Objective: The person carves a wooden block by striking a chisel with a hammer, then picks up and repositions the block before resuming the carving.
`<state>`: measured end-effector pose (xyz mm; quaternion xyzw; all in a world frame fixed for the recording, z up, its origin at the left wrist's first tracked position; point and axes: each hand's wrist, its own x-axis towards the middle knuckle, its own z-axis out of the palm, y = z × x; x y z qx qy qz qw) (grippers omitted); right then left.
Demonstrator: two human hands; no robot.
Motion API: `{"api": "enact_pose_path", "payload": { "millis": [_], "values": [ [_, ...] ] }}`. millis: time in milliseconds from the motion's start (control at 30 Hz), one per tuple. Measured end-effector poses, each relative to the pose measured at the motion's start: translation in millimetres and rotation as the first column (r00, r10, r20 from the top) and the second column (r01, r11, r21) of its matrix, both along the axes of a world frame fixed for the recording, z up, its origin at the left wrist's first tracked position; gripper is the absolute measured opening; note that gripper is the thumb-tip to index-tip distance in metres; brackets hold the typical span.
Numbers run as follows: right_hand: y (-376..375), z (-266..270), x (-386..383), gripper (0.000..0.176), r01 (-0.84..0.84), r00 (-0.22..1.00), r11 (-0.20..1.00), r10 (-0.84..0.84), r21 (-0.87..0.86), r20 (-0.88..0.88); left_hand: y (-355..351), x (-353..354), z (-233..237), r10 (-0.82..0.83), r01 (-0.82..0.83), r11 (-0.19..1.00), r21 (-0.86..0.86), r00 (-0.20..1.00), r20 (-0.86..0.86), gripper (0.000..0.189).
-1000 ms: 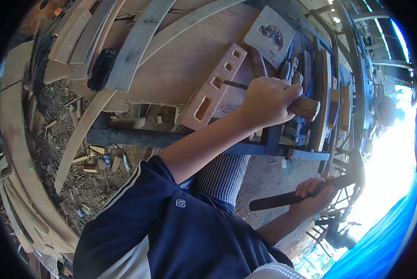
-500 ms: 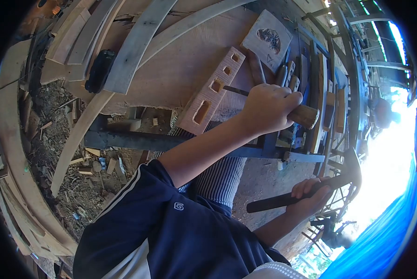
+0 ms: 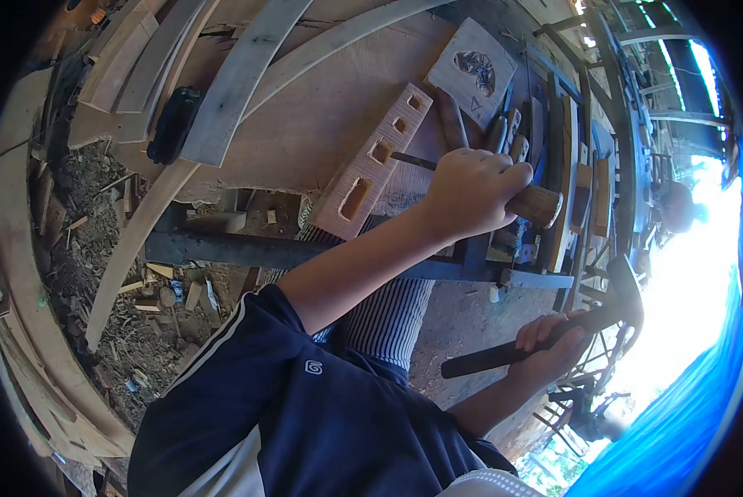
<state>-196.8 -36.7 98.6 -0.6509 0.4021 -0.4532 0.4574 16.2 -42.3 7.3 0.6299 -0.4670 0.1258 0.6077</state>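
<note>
My left hand is wrapped round the wooden handle of a chisel. The metal blade points left, its tip at one of the square holes in a reddish wooden block. Several holes run along this block, the longest nearest my body. Lower right, my right hand grips the dark handle of a hammer, whose head is raised at the right, apart from the chisel.
Beyond the block lie a carved wooden board and more wooden-handled tools. Curved planks and a black object are at the upper left. Wood scraps litter the ground. A blue sheet hangs lower right.
The view has shifted slightly. The hammer head stands a little higher in the picture; both hands keep their grips, and the chisel tip stays at the same hole.
</note>
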Motion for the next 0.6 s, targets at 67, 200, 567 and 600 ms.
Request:
{"api": "enact_pose_path", "payload": {
  "millis": [67, 200, 567, 600],
  "values": [
    [0.4, -2.8, 1.9, 0.038, -0.037, 0.999, 0.999, 0.037, -0.004, -0.026, 0.5, -0.1, -0.3, 0.005, -0.005, 1.000, -0.005, 1.000, 0.002, 0.047],
    [5.0, -6.8, 10.2, 0.039, -0.043, 0.993, 0.999, 0.041, -0.016, -0.115, -0.8, -0.7, -1.6, 0.017, -0.017, 1.000, -0.026, 1.000, -0.005, 0.046],
    [-7.3, 14.8, 9.2, 0.039, -0.133, 0.988, 0.987, 0.139, -0.089, 0.068, -3.6, 0.9, -0.7, 0.045, -0.046, 0.998, -0.042, 0.999, -0.030, 0.043],
    [-7.6, 19.4, 8.0, 0.039, -0.134, 0.973, 0.988, 0.147, -0.080, 0.179, -2.7, 1.4, -0.5, 0.033, -0.034, 0.999, -0.037, 0.999, -0.032, 0.043]
  ]
}}
